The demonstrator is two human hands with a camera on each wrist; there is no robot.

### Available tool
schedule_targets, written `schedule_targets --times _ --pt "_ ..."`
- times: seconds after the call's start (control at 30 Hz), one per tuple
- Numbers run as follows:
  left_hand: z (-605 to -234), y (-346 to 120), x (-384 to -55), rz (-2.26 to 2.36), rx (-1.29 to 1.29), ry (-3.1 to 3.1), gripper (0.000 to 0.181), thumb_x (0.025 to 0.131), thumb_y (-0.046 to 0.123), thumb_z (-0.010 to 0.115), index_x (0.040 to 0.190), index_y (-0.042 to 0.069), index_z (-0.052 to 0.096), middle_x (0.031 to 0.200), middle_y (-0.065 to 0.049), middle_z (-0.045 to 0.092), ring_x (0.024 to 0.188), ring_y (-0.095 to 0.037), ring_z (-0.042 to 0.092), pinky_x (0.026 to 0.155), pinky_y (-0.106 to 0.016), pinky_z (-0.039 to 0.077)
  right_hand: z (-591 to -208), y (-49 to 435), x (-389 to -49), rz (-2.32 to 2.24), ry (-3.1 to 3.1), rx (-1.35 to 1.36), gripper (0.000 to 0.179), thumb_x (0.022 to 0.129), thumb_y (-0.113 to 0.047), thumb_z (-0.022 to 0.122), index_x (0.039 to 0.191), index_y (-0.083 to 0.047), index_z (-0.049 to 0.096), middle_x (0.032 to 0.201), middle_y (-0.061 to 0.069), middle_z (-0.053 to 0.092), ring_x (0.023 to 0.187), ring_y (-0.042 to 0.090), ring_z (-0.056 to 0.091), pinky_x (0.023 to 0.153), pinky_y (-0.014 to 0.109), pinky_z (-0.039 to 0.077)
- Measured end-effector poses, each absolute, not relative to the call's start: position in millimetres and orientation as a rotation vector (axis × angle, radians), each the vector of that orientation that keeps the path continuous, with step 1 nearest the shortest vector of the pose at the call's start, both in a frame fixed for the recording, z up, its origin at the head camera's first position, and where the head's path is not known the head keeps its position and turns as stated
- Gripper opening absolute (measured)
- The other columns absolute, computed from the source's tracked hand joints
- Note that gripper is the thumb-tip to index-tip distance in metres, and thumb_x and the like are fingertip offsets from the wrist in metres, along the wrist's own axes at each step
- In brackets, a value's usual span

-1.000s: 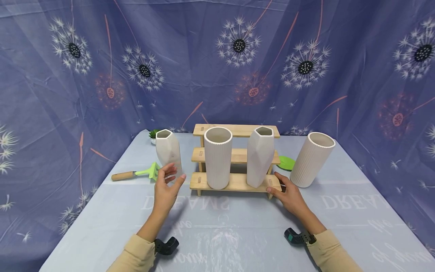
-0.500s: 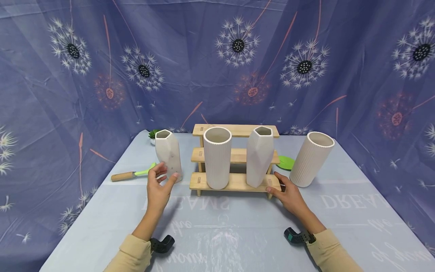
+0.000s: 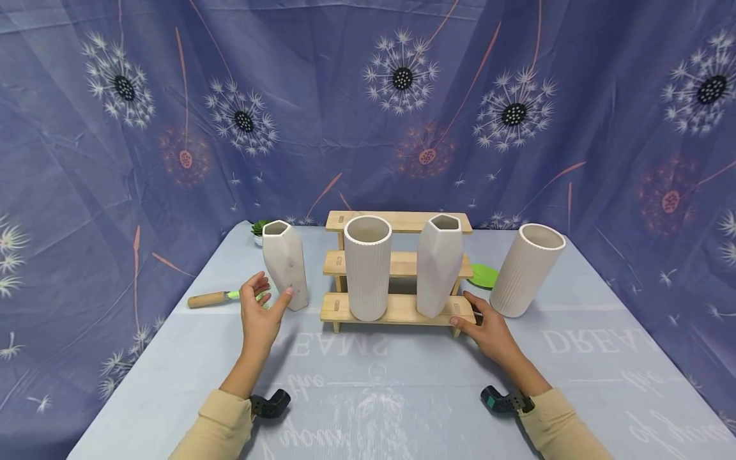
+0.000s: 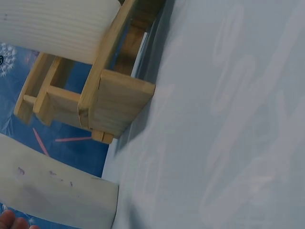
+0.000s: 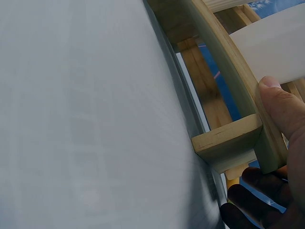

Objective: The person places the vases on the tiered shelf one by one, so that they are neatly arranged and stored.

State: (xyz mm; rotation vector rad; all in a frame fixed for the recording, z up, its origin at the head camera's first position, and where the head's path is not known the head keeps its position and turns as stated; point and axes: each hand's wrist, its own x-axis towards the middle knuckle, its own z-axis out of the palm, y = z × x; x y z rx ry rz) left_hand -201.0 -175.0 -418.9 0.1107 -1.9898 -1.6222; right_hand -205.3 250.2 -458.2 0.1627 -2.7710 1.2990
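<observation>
My left hand (image 3: 260, 316) is beside a white faceted vase (image 3: 289, 265) that stands on the table left of the stand, fingers loosely bent with nothing between them. In the left wrist view, that vase (image 4: 52, 186) shows small purplish marks, and fingertips peek in at the bottom corner. My right hand (image 3: 487, 327) grips the right end of a three-tier wooden plant stand (image 3: 402, 313). Its thumb (image 5: 281, 102) lies on top of the lowest shelf (image 5: 224, 57), and the other fingers are underneath. A ribbed white vase (image 3: 370, 275) and another faceted vase (image 3: 439, 265) stand on that shelf.
Right of the stand, a ribbed white vase (image 3: 526, 271) is on the table, with a green trowel (image 3: 484, 275) behind it. A wooden-handled green rake (image 3: 208, 299) lies at the left, partly behind my left hand. A small potted succulent (image 3: 259, 230) sits farther back.
My left hand has drawn away from the left faceted vase, moving left and slightly toward me. The right hand, the stand and the vases have stayed put.
</observation>
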Motion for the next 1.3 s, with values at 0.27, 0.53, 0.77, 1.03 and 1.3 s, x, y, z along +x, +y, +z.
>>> schedule_targets --times 0.27,0.53,0.77,1.03,1.3 --pt "-423 -180 -211 -1.611 0.125 -2.014 0.073 0.08 0.012 0.074 0.139 0.003 0.033 0.137 -0.017 0.04 0.125 -0.029 0.04 0.108 -0.046 0.035 -459 250 -205 1.291 -2.767 0.168 0.085 0.084 -0.046 0.066 0.146 0.0 0.03 0.138 0.025 0.045 0.122 0.037 0.051 0.096 0.048 0.047" --pt "-426 -182 -220 -1.616 0.149 -2.08 0.079 0.081 0.019 0.074 0.143 0.004 0.029 0.143 -0.019 0.038 0.132 -0.03 0.036 0.112 -0.047 0.031 -458 250 -205 1.297 -2.765 0.171 0.086 0.084 -0.047 0.066 0.146 0.001 0.03 0.137 0.026 0.045 0.121 0.038 0.051 0.096 0.049 0.047" --pt "-428 -181 -225 -1.615 0.145 -2.105 0.081 0.081 0.025 0.075 0.145 0.005 0.028 0.145 -0.017 0.038 0.135 -0.029 0.035 0.113 -0.046 0.03 -458 249 -204 1.303 -2.762 0.168 0.086 0.084 -0.047 0.066 0.145 0.0 0.03 0.137 0.026 0.046 0.12 0.037 0.052 0.095 0.048 0.047" --pt "-431 -180 -231 -1.619 0.151 -2.12 0.082 0.081 0.032 0.074 0.145 0.007 0.028 0.146 -0.015 0.038 0.137 -0.027 0.034 0.114 -0.044 0.029 -456 249 -205 1.303 -2.771 0.159 0.086 0.084 -0.048 0.066 0.146 0.0 0.029 0.138 0.026 0.045 0.121 0.038 0.052 0.096 0.049 0.047" --pt "-433 -176 -236 -1.656 0.138 -2.099 0.081 0.082 0.027 0.074 0.143 0.001 0.029 0.141 -0.021 0.041 0.134 -0.032 0.038 0.113 -0.045 0.031 -457 249 -205 1.305 -2.773 0.16 0.086 0.084 -0.045 0.067 0.146 0.0 0.029 0.138 0.025 0.045 0.121 0.037 0.051 0.096 0.048 0.047"
